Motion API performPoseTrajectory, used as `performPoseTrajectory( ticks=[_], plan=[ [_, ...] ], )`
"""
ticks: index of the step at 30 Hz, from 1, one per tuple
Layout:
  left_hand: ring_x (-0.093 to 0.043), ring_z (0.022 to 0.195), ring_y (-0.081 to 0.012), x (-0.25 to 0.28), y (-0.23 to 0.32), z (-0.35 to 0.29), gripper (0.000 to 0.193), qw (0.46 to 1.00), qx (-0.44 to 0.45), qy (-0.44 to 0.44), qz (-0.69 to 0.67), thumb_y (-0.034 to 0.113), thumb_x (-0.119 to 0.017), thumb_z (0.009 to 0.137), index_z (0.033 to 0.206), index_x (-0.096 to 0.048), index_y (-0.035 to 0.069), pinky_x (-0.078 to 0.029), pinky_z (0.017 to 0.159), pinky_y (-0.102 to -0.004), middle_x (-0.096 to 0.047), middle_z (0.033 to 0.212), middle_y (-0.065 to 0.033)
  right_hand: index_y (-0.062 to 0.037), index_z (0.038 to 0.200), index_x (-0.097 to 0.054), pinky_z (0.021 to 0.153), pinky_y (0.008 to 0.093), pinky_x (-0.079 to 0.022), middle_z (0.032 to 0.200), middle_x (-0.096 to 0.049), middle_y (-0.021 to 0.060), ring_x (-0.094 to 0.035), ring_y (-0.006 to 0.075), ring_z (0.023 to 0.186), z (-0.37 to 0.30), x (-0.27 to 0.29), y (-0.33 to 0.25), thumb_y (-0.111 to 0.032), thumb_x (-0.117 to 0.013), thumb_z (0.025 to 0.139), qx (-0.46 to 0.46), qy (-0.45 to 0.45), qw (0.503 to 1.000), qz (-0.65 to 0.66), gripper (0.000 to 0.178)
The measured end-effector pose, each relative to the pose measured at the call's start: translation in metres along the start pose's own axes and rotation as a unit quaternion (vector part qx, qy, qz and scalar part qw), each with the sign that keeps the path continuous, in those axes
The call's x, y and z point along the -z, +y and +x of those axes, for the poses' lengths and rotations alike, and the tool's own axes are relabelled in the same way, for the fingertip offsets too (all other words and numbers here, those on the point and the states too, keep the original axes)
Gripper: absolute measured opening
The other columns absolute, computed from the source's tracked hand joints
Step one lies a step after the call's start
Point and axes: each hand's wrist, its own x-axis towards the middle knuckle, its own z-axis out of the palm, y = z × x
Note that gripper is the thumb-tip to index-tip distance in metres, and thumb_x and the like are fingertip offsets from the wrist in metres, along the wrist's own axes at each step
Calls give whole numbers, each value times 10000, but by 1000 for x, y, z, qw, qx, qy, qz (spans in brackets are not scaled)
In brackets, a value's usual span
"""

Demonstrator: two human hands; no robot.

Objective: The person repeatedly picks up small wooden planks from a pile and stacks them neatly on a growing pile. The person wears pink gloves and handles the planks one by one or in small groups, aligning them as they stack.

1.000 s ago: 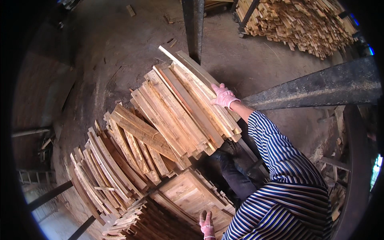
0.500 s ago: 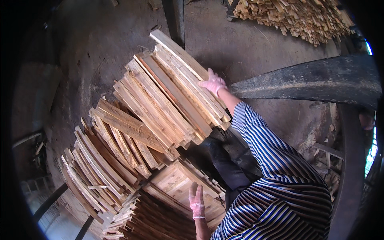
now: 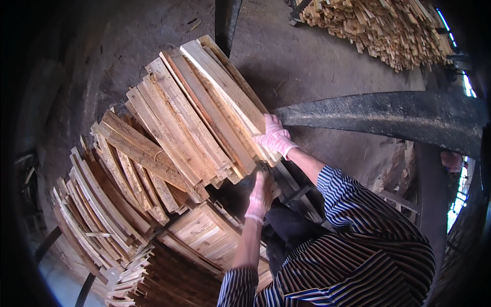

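A pale wooden plank (image 3: pixel 217 77) lies slanted on top of the right side of a stack of boards (image 3: pixel 174 120). My right hand (image 3: pixel 274 137), in a pink glove, is closed over the plank's near end at the stack's right edge. My left hand (image 3: pixel 261 193), gloved too, is raised just below the near ends of the stack, its fingers partly bent and apart. Nothing shows in it, though some of its fingers are partly hidden.
Rougher slats (image 3: pixel 135 153) lie in loose bundles to the left. Nearer me is a pile with a flat board top (image 3: pixel 204 230). A dark metal beam (image 3: pixel 378 115) reaches in from the right. A large heap of sticks (image 3: pixel 378 30) stands at the far right.
My right hand has slid to the near end of the plank, which now lies farther over the stack. My left hand has moved up from the lower pile toward the stack's near ends.
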Motion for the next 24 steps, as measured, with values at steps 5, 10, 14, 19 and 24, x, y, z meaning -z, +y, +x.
performPoseTrajectory(
  ticks=[5, 10, 14, 19, 24],
  plan=[
    [-358, 1445, -388, -7, 30, 98, 1085, 990, -38, -45, -127, 936, -383, 818, 1551, -411, 135, -236, 1126, -665, -431, 1581, -120, -49, 1606, -229, 1225, 410, -288, 1626, -297, 234, -327, 365, 1494, -2, -13, -2, -554, -776, 796, 60, -3, 994, 95, 1100],
    [-556, 1263, -300, -13, 35, 103, 910, 973, -160, -84, -143, 888, -428, 851, 1502, -474, 255, -435, 1042, -545, -567, 1452, -62, -89, 1597, -251, 1210, 411, -335, 1635, -290, 216, -332, 340, 1500, -1, -21, -26, -534, -830, 758, -20, -14, 999, 40, 1113],
    [-582, 1210, -286, -24, 48, 46, 805, 992, -45, -17, -120, 813, -486, 898, 1446, -521, 224, -461, 1004, -519, -592, 1411, -54, -82, 1590, -267, 1205, 396, -342, 1634, -284, 225, -320, 337, 1507, -7, -4, -35, -525, -822, 775, -2, -50, 999, -23, 1080],
    [-607, 1200, -297, -52, 79, -54, 834, 997, -50, -6, -55, 719, -619, 891, 1499, -458, 171, -481, 1004, -536, -606, 1393, -100, 17, 1497, -399, 1150, 388, -409, 1400, -565, 228, -531, 323, 1332, -20, 35, -28, -423, -850, 783, 67, -119, 898, 417, 953],
    [-610, 1233, -354, -6, 121, -53, 792, 984, -111, -122, -66, 583, -722, 885, 1460, -490, 91, -496, 1034, -594, -614, 1365, -155, -18, 1546, -311, 1094, 382, -467, 1352, -601, 174, -569, 279, 1281, -12, 28, -43, -239, -903, 750, 62, -320, 759, 563, 1016]
  ],
)
